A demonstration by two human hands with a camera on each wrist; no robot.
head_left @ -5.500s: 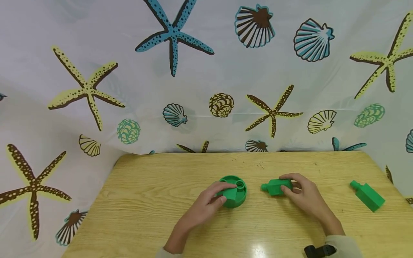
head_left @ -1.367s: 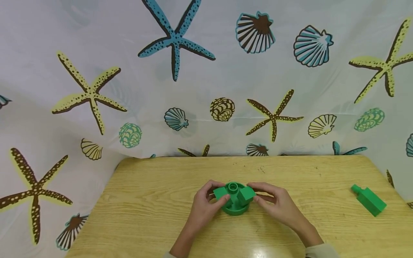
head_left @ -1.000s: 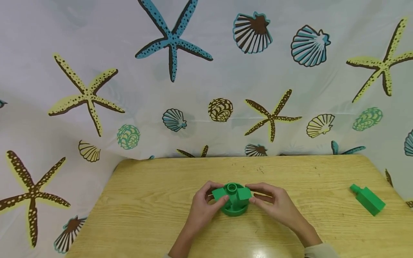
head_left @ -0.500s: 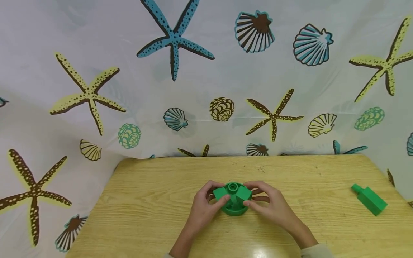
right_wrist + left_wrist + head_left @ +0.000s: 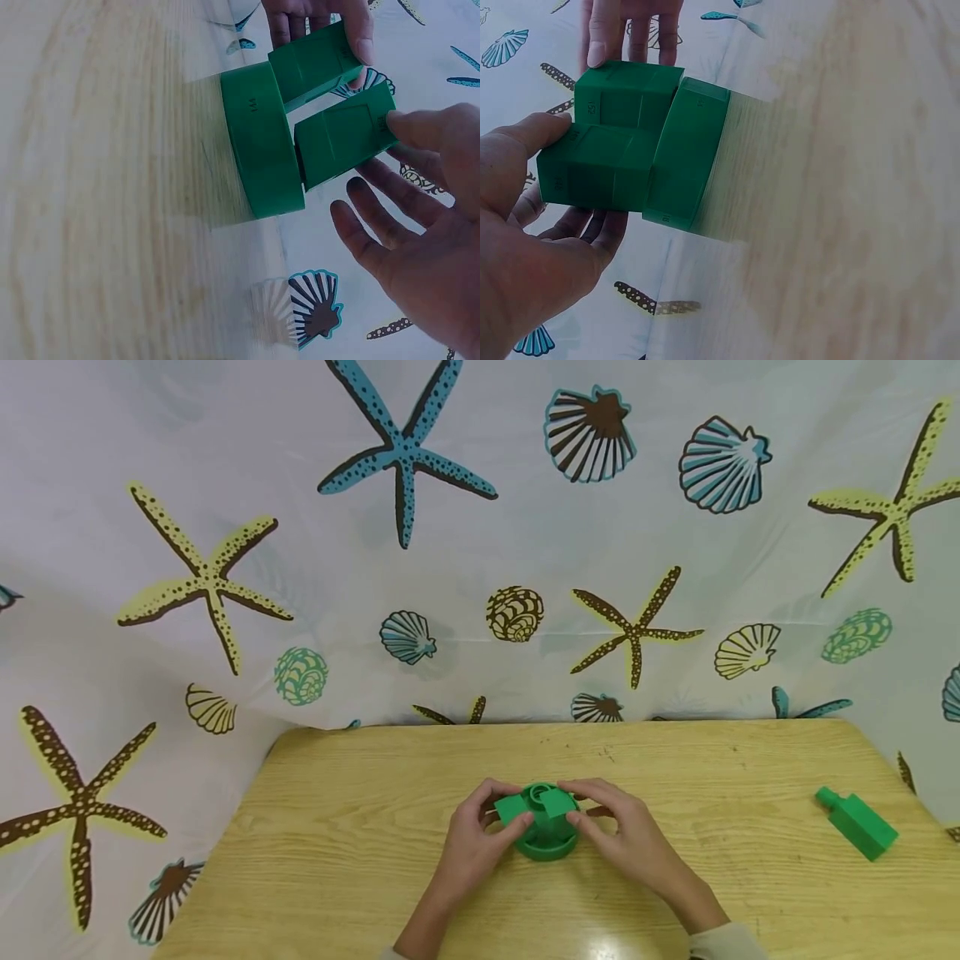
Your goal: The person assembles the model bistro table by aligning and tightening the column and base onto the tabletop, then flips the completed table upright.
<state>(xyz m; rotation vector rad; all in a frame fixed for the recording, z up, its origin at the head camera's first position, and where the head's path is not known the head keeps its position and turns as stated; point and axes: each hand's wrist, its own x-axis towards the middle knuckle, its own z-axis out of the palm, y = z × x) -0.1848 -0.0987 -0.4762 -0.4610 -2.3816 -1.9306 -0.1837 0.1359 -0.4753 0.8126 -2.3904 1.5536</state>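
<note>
A round green base (image 5: 546,852) with ring-shaped sockets sits on the table. My left hand (image 5: 474,842) pinches a green block (image 5: 512,808) that stands on the base's left side. On the right, my right hand (image 5: 628,833) pinches a second green block (image 5: 557,803) near its top with thumb and fingers. The right wrist view shows this second block (image 5: 346,136) against the base (image 5: 261,142), its neck hidden. It partly covers an empty ring socket (image 5: 540,792) at the back in the head view.
A third green block (image 5: 862,827) with a narrow threaded neck lies on its side at the right of the wooden table (image 5: 360,827). Behind the table hangs a white cloth (image 5: 465,568) printed with starfish and shells.
The right hand has brought its block from the table to the base and stood it up. Over the last second that block has turned and shifted left. The left hand stays on its block.
</note>
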